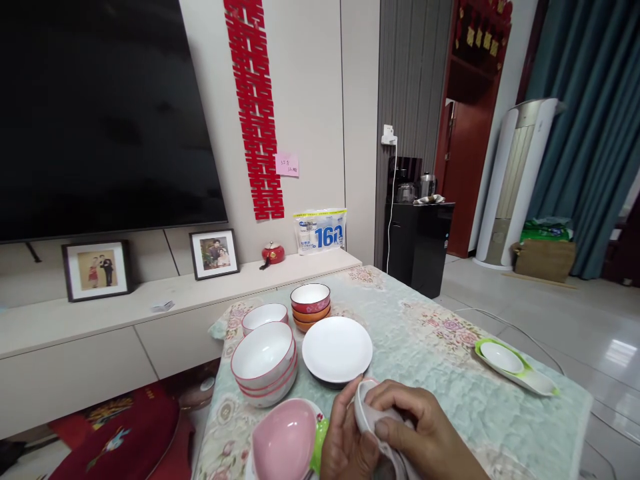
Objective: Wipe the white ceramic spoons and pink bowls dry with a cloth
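At the front of the table my left hand point(343, 433) is closed around a small white bowl point(361, 408), tilted on its side. My right hand point(417, 413) grips a pale cloth point(383, 419) and presses it against the bowl; the bowl's far side is hidden by the fingers. Just left of my hands lies a pink heart-shaped dish point(285, 440) with a green handle-like part point(319, 445). Beyond them sit a white plate point(337, 350), stacked white bowls with pink rims point(265, 360), another white bowl point(265, 315) and a stack of red and orange bowls point(311, 308).
A flowered, quilted cloth point(415, 360) covers the table. At its right edge lies a green and white spoon-shaped dish point(505, 363). Behind stands a low cabinet point(100, 353) with two framed photos point(215, 255), a red pot point(273, 253) and a tissue pack point(321, 233).
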Tool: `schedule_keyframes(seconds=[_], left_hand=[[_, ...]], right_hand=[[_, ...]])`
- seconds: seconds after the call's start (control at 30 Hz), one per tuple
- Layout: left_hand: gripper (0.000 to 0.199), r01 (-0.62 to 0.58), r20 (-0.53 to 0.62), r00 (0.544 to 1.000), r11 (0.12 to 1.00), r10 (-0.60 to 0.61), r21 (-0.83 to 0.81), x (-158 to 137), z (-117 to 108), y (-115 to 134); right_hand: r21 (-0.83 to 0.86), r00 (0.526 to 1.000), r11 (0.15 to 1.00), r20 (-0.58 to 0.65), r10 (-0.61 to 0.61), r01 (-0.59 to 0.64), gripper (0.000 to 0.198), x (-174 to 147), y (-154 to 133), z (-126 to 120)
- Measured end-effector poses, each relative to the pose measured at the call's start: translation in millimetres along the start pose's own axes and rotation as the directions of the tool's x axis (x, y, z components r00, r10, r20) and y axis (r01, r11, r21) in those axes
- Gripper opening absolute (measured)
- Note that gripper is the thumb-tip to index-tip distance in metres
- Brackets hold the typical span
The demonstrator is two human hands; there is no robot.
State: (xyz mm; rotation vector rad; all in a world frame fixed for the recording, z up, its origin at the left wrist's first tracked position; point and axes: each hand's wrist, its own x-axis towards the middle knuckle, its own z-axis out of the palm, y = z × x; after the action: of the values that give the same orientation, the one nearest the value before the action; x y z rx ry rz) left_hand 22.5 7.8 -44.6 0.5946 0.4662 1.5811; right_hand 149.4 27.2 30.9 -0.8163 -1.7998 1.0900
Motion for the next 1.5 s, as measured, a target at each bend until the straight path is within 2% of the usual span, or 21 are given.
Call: schedule_keyframes(seconds=[0.1, 0.17, 0.23, 0.37, 0.43, 0.53, 0.67, 0.73, 0.83, 0.97, 1.03, 1.1, 1.23, 1.27, 1.4, 1.5], left_hand=[[0.064, 0.040, -0.031, 0.999, 0.999, -0.041, -0.029, 0, -3, 2], [0.061, 0.057, -0.021, 0.998, 0.998, -0.057, -0.028, 0, -2, 2], [0.056, 0.090, 0.021, 0.996, 0.996, -0.090, 0.002, 1, 0, 3], [0.053, 0.179, 0.138, 0.974, 0.983, -0.182, 0.033, 3, 3, 2], [0.049, 0.168, 0.149, 0.975, 0.986, -0.166, 0.000, 4, 2, 0], [0.052, 0.051, 0.085, 0.995, 0.998, -0.053, 0.023, 4, -4, -3], [0.064, -0.079, 0.058, 0.996, 0.987, 0.071, 0.139, 2, -11, -5], [0.065, -0.116, 0.067, 0.992, 0.982, 0.107, 0.146, 2, -12, -8], [0.069, -0.135, 0.087, 0.988, 0.983, 0.124, 0.125, 2, -11, -14], [0.069, -0.112, 0.101, 0.990, 0.990, 0.103, 0.089, 2, -8, -15], [0.066, -0.096, 0.096, 0.991, 0.993, 0.090, 0.069, 1, -5, -10], [0.064, -0.073, 0.077, 0.995, 0.996, 0.069, 0.050, -1, -3, -4], [0.064, -0.014, 0.042, 0.999, 0.999, 0.013, 0.030, -3, -1, 4], [0.064, -0.003, 0.036, 0.999, 1.000, 0.002, 0.030, -2, -2, 4], [0.061, 0.043, 0.034, 0.998, 0.999, -0.044, 0.011, 2, -1, 2], [0.055, 0.142, 0.131, 0.982, 0.989, -0.137, -0.028, 5, 2, 0]], right_hand=[[-0.147, 0.993, 0.985, 0.094, -0.075, 0.088, 0.010, -2, -1, -7], [-0.268, 0.989, 0.954, 0.099, -0.109, 0.132, 0.010, -3, 3, -8], [-0.351, 0.977, 0.912, 0.076, -0.199, 0.213, 0.015, -2, 9, -6], [-0.406, 0.887, 0.806, 0.025, -0.461, 0.430, 0.021, 2, 19, 3], [-0.465, 0.869, 0.770, -0.004, -0.495, 0.437, 0.020, 3, 24, 6], [-0.561, 0.920, 0.769, -0.036, -0.391, 0.305, 0.017, 0, 27, 8], [-0.537, 0.993, 0.839, -0.017, -0.113, 0.086, 0.012, -5, 20, 3], [-0.414, 0.999, 0.909, -0.004, 0.036, -0.034, 0.008, -4, 15, -1], [-0.116, 0.982, 0.975, -0.039, 0.187, -0.191, 0.006, -2, 11, -2], [0.169, 0.966, 0.962, -0.111, 0.235, -0.215, 0.022, 0, 14, 3], [0.231, 0.977, 0.954, -0.051, 0.207, -0.190, 0.025, 0, 12, 2], [0.223, 0.990, 0.965, 0.026, 0.137, -0.140, 0.021, -2, 8, -1], [0.017, 0.992, 1.000, 0.129, -0.012, 0.010, 0.003, -4, 4, -12], [-0.044, 0.989, 0.998, 0.144, -0.038, 0.045, 0.005, -4, 5, -14], [-0.269, 0.980, 0.946, 0.121, -0.155, 0.183, 0.017, -2, 12, -11], [-0.368, 0.942, 0.869, 0.087, -0.323, 0.332, 0.022, 0, 18, -4]])
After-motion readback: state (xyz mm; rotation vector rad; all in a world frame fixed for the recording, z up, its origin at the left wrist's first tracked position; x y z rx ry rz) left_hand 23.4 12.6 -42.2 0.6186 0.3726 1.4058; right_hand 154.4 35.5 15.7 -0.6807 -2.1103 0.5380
